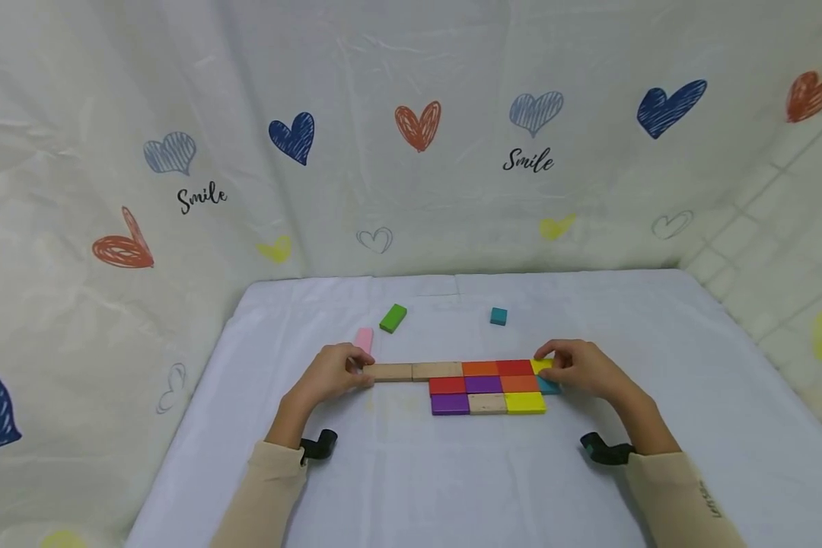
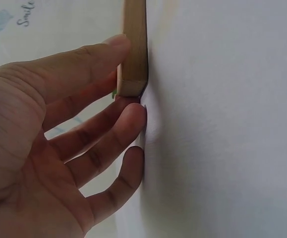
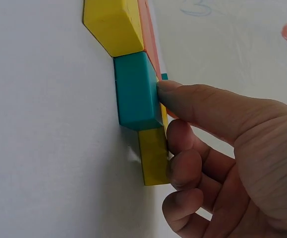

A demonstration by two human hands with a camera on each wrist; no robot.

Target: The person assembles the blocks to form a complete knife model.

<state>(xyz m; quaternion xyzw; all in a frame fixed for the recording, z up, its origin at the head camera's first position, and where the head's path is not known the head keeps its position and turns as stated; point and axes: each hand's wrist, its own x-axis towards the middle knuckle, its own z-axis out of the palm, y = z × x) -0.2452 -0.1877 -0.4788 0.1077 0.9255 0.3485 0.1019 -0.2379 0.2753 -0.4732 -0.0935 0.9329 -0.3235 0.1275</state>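
Observation:
Flat coloured and plain blocks lie together in three rows on the white-covered table. My left hand (image 1: 336, 371) pinches the outer end of a plain wooden block (image 1: 392, 373), the leftmost of the back row; the left wrist view has the thumb on its side. At the row's other end, my right hand (image 1: 578, 367) pinches a yellow block (image 1: 540, 365) between thumb and fingers. Its thumb tip also lies against the upper edge of a teal block (image 3: 136, 91). Another wooden block (image 1: 437, 371), an orange block (image 1: 479, 368) and a red block (image 1: 514, 367) lie between the hands.
Behind the rows lie a green block (image 1: 393, 318), a small teal block (image 1: 498, 316) and a pink block (image 1: 364, 339) beside the left hand. The front row holds purple (image 1: 450, 404), plain and yellow blocks. A heart-printed curtain (image 1: 411, 190) hangs behind the table.

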